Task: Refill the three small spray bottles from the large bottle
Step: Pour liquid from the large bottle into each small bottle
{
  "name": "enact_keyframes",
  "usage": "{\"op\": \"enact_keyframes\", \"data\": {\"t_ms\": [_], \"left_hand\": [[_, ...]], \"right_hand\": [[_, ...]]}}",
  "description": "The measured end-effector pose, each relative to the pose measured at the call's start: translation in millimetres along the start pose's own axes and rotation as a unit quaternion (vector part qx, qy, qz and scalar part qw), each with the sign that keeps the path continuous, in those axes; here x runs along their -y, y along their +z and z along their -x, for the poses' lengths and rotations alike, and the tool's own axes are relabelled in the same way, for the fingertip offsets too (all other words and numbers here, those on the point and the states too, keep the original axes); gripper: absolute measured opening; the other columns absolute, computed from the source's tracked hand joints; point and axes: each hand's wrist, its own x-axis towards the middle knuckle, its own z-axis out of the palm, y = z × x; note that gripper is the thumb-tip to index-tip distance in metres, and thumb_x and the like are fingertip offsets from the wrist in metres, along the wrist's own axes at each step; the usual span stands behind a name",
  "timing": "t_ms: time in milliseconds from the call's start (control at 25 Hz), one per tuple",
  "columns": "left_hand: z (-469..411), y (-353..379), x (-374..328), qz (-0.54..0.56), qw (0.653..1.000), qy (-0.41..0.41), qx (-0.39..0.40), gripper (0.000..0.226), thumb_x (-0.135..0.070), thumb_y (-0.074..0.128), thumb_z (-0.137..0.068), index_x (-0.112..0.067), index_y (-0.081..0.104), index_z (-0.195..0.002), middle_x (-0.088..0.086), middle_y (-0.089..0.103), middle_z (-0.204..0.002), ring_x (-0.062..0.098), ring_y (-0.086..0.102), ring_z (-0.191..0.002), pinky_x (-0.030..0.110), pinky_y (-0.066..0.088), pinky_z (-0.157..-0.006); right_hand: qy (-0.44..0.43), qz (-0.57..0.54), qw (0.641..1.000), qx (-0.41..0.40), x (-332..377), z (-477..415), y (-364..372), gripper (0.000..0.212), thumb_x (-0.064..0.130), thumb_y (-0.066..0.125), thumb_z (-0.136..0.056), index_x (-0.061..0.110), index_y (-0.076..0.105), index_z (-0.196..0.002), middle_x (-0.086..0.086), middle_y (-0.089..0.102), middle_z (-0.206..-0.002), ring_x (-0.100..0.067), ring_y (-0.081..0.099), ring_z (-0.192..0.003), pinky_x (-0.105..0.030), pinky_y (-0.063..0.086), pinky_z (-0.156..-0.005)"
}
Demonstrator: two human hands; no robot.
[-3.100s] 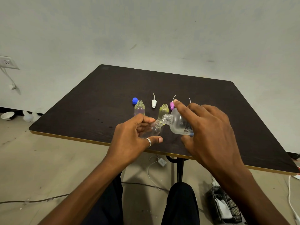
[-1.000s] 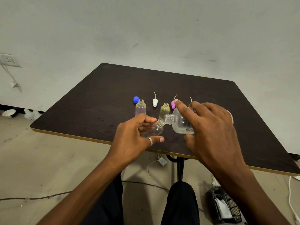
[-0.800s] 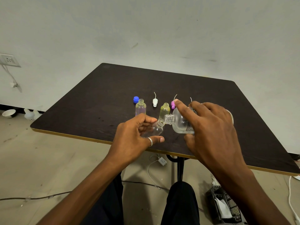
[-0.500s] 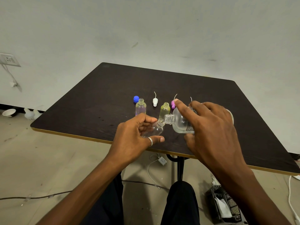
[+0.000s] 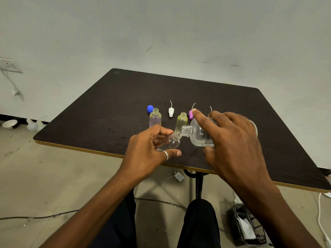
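Large bottle (image 5: 198, 134) and a clear small bottle (image 5: 172, 142) meet mouth to mouth above the near edge of the dark table (image 5: 197, 90). We curl our left hand (image 5: 148, 151) round the small one, which tilts right; our right hand (image 5: 232, 140) grips the large one, tipped left. Behind them we see a purple-tinted bottle (image 5: 155, 118) and a yellow-tinted bottle (image 5: 181, 119), upright and uncapped. Farther back lie a blue cap (image 5: 150, 108), a white spray head (image 5: 171, 111) and a pink spray head (image 5: 191, 114).
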Motion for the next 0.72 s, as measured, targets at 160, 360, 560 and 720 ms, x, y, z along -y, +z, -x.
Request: {"op": "enact_keyframes", "data": {"t_ms": [160, 360, 560, 720], "left_hand": [[0.0, 0.0, 0.5, 0.0, 1.0, -0.002, 0.001, 0.052, -0.025, 0.091, -0.061, -0.022, 0.069, -0.108, -0.018, 0.071, -0.1, -0.008, 0.068, -0.092, 0.01, 0.053, -0.08], [0.1, 0.1, 0.4, -0.008, 1.0, 0.002, 0.0, 0.053, -0.026, 0.091, -0.061, -0.022, 0.069, -0.109, -0.018, 0.071, -0.099, -0.008, 0.068, -0.093, 0.011, 0.054, -0.08], [0.0, -0.1, -0.2, -0.01, 1.0, 0.002, 0.0, 0.052, -0.025, 0.091, -0.062, -0.024, 0.068, -0.108, -0.021, 0.069, -0.098, -0.009, 0.067, -0.093, 0.009, 0.053, -0.08], [-0.3, 0.3, 0.2, -0.005, 1.0, 0.0, -0.002, 0.052, -0.024, 0.092, -0.061, -0.023, 0.069, -0.107, -0.021, 0.07, -0.097, -0.01, 0.067, -0.091, 0.007, 0.052, -0.078]], "right_hand": [[-0.001, -0.001, 1.0, 0.001, -0.3, 0.2, 0.3, 0.091, 0.019, 0.088, -0.06, 0.023, 0.047, -0.141, -0.014, 0.064, -0.121, -0.04, 0.058, -0.11, -0.058, 0.046, -0.094], [-0.001, -0.002, 1.0, 0.001, 0.0, -0.1, 0.7, 0.09, 0.019, 0.088, -0.06, 0.022, 0.048, -0.14, -0.014, 0.064, -0.121, -0.04, 0.058, -0.11, -0.059, 0.046, -0.093], [0.002, -0.004, 1.0, 0.001, 0.2, 0.1, -0.1, 0.091, 0.019, 0.089, -0.058, 0.021, 0.049, -0.14, -0.015, 0.064, -0.12, -0.041, 0.058, -0.11, -0.06, 0.047, -0.093], [-0.002, 0.001, 1.0, 0.001, 0.7, -0.6, -0.3, 0.09, 0.019, 0.088, -0.059, 0.022, 0.049, -0.14, -0.014, 0.064, -0.121, -0.04, 0.058, -0.11, -0.059, 0.046, -0.093]]}}
